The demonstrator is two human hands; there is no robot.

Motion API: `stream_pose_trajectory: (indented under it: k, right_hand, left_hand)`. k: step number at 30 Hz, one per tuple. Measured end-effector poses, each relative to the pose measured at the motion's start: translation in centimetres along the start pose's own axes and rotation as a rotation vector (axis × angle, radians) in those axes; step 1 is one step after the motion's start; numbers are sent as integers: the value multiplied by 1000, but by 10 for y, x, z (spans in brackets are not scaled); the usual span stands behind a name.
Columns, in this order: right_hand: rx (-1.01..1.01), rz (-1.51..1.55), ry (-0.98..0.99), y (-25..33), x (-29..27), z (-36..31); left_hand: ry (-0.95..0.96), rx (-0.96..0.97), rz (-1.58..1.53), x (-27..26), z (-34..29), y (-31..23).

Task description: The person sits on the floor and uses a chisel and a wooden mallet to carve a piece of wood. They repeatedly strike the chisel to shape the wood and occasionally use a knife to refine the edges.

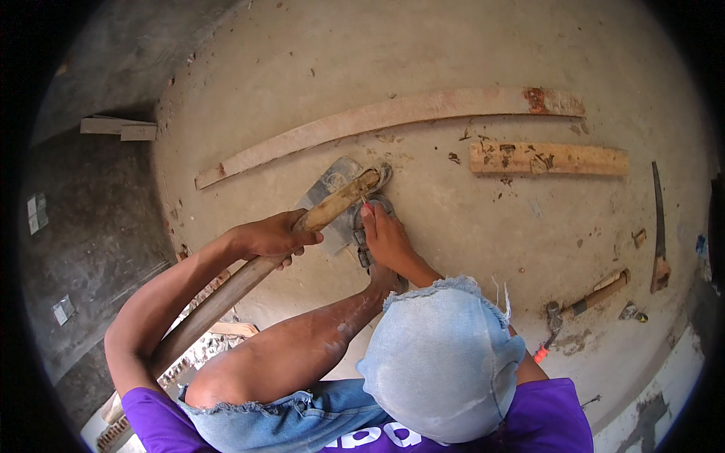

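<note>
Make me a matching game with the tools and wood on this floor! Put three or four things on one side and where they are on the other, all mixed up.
Things:
1. hoe handle
2. hammer
3. long curved plank
4. sickle

Places:
A. farthest right, lying by itself
B. gripped in the left hand
C. on the floor beside the bent knee, wooden handle pointing away
D. across the top of the floor, above the short board

Pairs: 1-B, 2-C, 3-D, 4-A

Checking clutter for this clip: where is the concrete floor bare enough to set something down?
Bare floor lies beyond the long curved plank, and between the short board and the hammer. It is crowded around the hoe blade, where both hands work.
</note>
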State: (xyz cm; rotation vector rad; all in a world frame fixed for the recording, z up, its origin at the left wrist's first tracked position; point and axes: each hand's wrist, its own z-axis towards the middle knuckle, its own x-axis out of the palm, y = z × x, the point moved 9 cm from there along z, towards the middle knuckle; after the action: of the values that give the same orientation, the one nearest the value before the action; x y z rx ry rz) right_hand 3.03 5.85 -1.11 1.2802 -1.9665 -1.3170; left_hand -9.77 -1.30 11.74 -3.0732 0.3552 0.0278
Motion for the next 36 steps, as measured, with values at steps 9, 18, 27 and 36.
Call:
stream_pose_trajectory:
  k: [9, 18, 27, 36]
  right_hand:
    - [-38, -12, -33, -8, -1, -5]
    - [-89, -1, -51, 3, 0, -9]
    - [-141, -46, -152, -8, -2, -1]
    - [-94, -17, -60, 6, -6, -10]
  left_hand:
    - [-9, 13, -22, 0, 0, 0]
    - [-10, 9, -2, -2, 1, -2]
    - [-6, -17, 1, 1, -1, -5]
    - [-10, -17, 1, -1, 1, -4]
